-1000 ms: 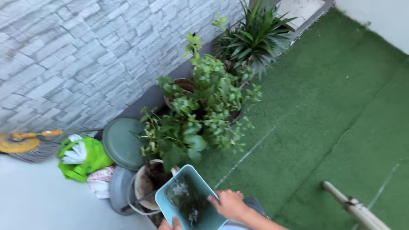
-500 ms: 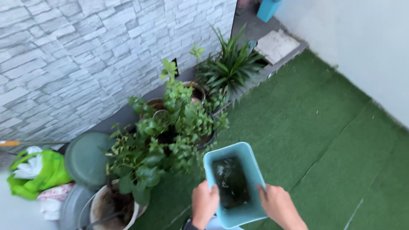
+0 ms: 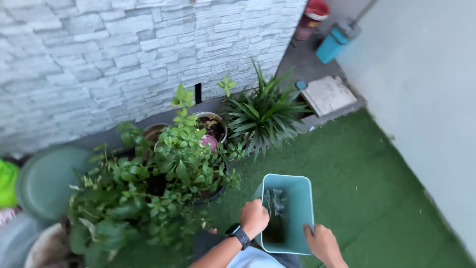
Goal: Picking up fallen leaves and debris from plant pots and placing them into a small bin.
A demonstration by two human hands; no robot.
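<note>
Outdoor corner. Grey stacked-stone wall (image 3: 99, 54) across the back, plain pale wall (image 3: 421, 99) on the right. Green artificial turf (image 3: 367, 173) covers the ground; a strip of bare grey paving runs along the foot of the stone wall.

Cluster of leafy potted plants (image 3: 168, 168) on the left against the stone wall, a spiky-leaved plant (image 3: 260, 111) just beside them. Round grey-green lid (image 3: 44, 181) at far left. Flat pale slab (image 3: 328, 94) on the paving beyond the spiky plant; a teal container (image 3: 333, 42) and a red-topped one (image 3: 311, 17) farther back in the corner.

Teal rectangular bin (image 3: 290, 211) held low over the turf, just right of the potted plants, open top towards the viewer, dark water visible inside.

Left hand (image 3: 254, 218), black watch (image 3: 239, 234) at the wrist, closed over the bin's left rim. Right hand (image 3: 321, 240) grips the near right corner, fingers curled on the rim. 2 forearms come up from the bottom edge.
</note>
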